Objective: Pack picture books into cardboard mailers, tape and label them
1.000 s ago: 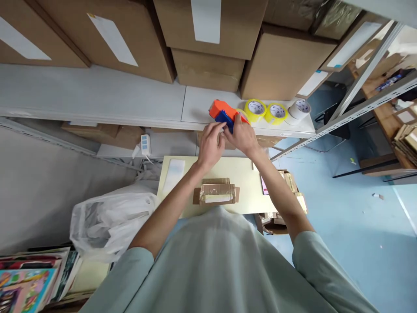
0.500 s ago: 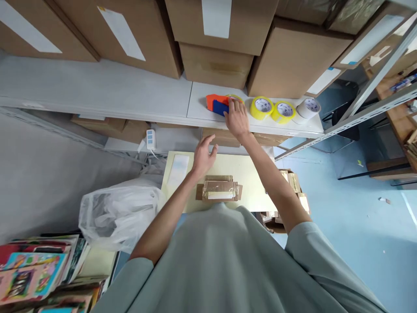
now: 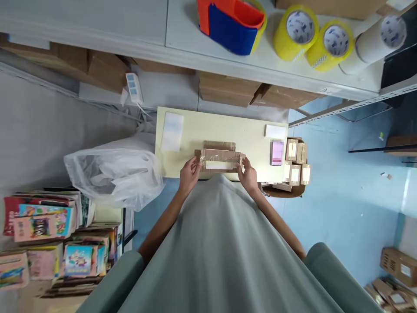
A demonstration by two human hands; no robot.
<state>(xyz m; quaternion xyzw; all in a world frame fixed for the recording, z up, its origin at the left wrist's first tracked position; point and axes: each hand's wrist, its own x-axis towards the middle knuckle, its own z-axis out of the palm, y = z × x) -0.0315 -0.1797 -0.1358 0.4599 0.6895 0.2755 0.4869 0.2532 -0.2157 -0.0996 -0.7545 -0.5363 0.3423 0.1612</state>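
A small cardboard box (image 3: 217, 155) with clear tape and a white label lies at the near edge of the pale yellow table (image 3: 195, 126). My left hand (image 3: 190, 174) grips its left end flap, thumb and fingers closed on the cardboard. At the opposite end, my right hand (image 3: 247, 175) pinches the right flap. On the shelf above rests an orange and blue tape dispenser (image 3: 231, 26), with a yellow tape roll partly hidden behind it; neither hand touches it.
Yellow tape rolls (image 3: 295, 32) and white rolls (image 3: 378, 43) stand along the shelf (image 3: 130, 30). A phone (image 3: 276, 153) lies on the table's right side. Beside the table are a carton of small boxes (image 3: 295, 169), a plastic bag (image 3: 114, 174) and stacked books (image 3: 42, 221).
My right hand has left the tape dispenser on the shelf and come down to the box. My left hand has lowered onto the box's left end. The view has tilted downward.
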